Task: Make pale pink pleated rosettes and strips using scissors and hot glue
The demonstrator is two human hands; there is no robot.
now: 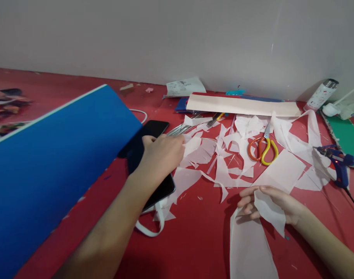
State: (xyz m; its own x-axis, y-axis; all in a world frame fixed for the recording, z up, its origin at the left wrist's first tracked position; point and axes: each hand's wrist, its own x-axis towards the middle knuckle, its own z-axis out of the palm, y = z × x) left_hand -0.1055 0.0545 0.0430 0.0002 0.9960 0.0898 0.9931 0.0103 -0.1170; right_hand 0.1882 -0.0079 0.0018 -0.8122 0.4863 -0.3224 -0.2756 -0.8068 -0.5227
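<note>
My left hand (164, 152) reaches over a black phone (162, 190), its fingers curled downward. Their tips are hidden, so what they grip, if anything, does not show. A second dark device (156, 127) lies just beyond, partly in shadow. My right hand (277, 199) is closed lightly on a long white paper strip (251, 248) that hangs toward me. A small torn paper piece (270, 211) lies across its palm and fingers. Beyond that hand are scissors (266, 145) with one orange and one yellow handle, lying on white paper scraps (226, 166).
A large blue board (63, 166) leans at the left. A blue glue gun (339, 166) with a cord sits at the right, near a green board (348, 135) and a patterned cylinder (322, 95). A cream strip (243, 105) lies by the wall; a white cable (153, 232) loops beside the phone.
</note>
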